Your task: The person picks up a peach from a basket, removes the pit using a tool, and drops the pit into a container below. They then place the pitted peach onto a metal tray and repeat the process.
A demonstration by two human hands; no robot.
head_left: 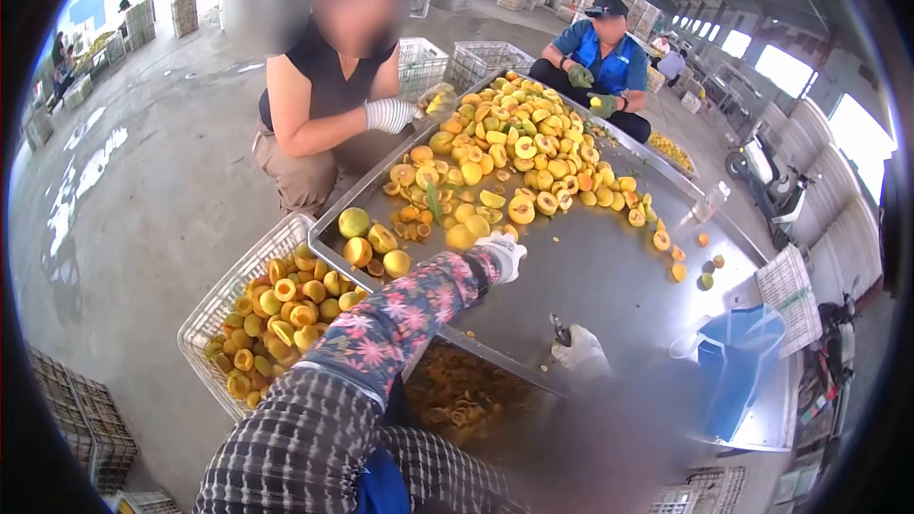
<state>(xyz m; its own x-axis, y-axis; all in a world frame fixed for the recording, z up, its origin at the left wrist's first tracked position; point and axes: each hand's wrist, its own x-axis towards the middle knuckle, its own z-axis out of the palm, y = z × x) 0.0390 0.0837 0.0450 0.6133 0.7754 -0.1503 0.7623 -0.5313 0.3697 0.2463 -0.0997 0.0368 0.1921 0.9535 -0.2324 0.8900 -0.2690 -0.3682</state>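
Note:
My left hand, in a white glove with a floral sleeve, reaches to the near edge of a pile of yellow peaches, many cut in half. Its fingers are curled beside the fruit; what they hold, if anything, is hidden. Nearer to me, my right hand, also gloved in white, is closed round a small metal tool whose tip points up and away over the steel table. A blur covers the right forearm. Several loose peach halves lie toward the table's right side.
A white crate of peach halves stands left of the table. Below its near edge is a bin of wet scraps. A blue bag and a clear bottle are at right. Two gloved co-workers sit across.

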